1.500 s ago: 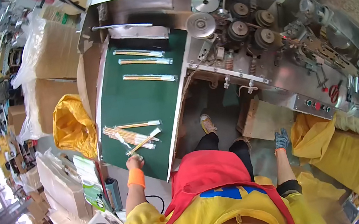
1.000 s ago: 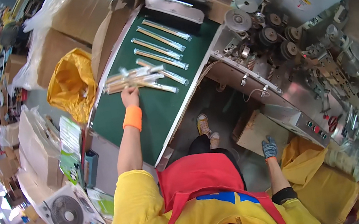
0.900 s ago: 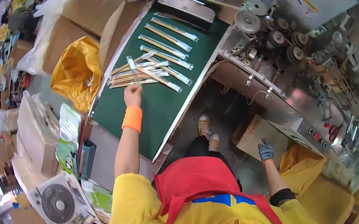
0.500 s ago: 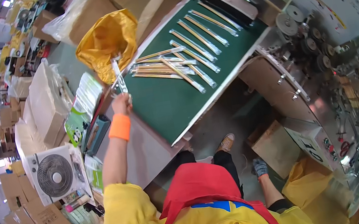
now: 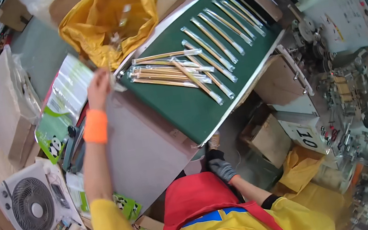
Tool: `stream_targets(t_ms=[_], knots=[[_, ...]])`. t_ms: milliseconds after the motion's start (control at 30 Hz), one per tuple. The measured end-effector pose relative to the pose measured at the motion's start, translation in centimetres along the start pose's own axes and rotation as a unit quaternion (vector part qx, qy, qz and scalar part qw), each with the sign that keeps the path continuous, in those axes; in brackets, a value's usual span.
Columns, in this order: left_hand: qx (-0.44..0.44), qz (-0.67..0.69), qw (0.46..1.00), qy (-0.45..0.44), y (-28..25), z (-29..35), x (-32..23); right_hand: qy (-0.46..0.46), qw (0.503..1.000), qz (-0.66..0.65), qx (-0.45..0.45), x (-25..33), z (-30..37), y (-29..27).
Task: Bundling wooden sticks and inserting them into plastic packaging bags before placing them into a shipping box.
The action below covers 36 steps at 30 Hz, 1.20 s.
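Wrapped chopsticks [image 5: 165, 73] heap at the far left corner of the green belt [image 5: 173, 109], probably light, stiff, slippery, best pinched mid-length. Left hand [image 5: 98, 84], right hand [image 5: 222, 169]: cannot tell whether fingers are closed.

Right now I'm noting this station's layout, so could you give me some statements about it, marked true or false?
1. Wrapped sticks lie on the green belt. True.
2. The left hand wears a glove. False: the left hand is bare.
3. The yellow sack is open at the top. True.
4. The fan stands right of the belt. False: the white fan is at the picture's lower left.
5. The right hand wears a grey glove. True.
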<state>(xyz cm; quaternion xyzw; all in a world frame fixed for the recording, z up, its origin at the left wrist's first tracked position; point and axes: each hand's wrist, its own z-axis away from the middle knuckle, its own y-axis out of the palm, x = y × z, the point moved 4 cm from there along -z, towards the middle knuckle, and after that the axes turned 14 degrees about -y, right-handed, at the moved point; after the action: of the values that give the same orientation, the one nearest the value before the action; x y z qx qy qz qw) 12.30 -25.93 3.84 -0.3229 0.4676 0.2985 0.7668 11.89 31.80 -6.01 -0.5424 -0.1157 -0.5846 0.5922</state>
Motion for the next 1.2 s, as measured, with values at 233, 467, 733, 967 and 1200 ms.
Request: stream_targets(t_ms=[233,467,733,967,1200], knots=[[-0.193,-0.087,0.937,-0.279,-4.4,34.3,29.9,-0.156,0.981,-0.007,0.114,13.8,-6.4,4.8],[-0.19,-0.325,0.913,-0.159,1.8,40.6,26.4,-0.41,0.88,0.201,0.131,13.6,-11.4,7.3],[-0.147,-0.45,0.881,0.013,0.1,35.6,30.5,-0.522,0.811,0.25,0.091,10.8,-14.0,12.3],[-0.156,-0.458,0.873,0.061,0.0,36.6,31.3,-0.583,0.754,0.287,0.098,11.2,-12.4,13.7],[-0.217,-0.413,0.873,0.143,0.8,38.6,31.6,-0.629,0.718,0.296,0.041,9.5,-9.4,13.4]])
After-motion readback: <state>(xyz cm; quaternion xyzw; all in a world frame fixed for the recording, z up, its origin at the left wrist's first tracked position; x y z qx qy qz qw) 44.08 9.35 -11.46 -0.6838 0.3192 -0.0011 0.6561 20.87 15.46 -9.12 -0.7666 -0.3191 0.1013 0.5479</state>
